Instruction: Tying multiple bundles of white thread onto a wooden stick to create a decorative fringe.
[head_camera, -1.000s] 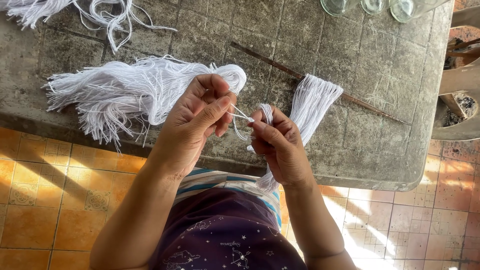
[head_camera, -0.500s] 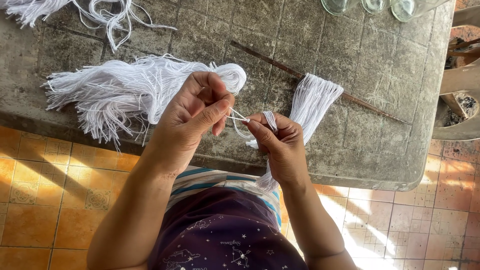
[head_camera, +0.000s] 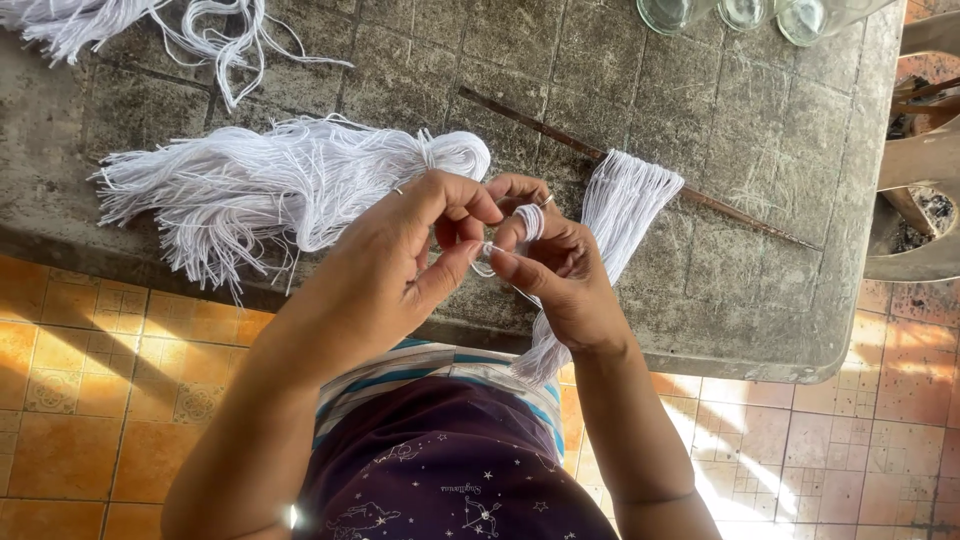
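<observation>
Both hands meet over the desk (head_camera: 760, 150) edge: left hand (head_camera: 400, 265) and right hand (head_camera: 560, 275), each grip pinched on the white thread (head_camera: 528, 222); loose thread bundle (head_camera: 270, 180) at ten o'clock.

Both hands meet over the near edge of the worktop (head_camera: 760, 150). The left hand (head_camera: 400, 260) and right hand (head_camera: 560, 270) pinch a thin white thread (head_camera: 487, 250) between their fingertips, and a small white bundle (head_camera: 530, 222) wraps the right fingers. At ten o'clock lies a big white tassel (head_camera: 270, 180); at two o'clock, yarn (head_camera: 625, 205) hangs from a stick (head_camera: 740, 215). Glass jars (head_camera: 740, 12) stand at one o'clock.
</observation>
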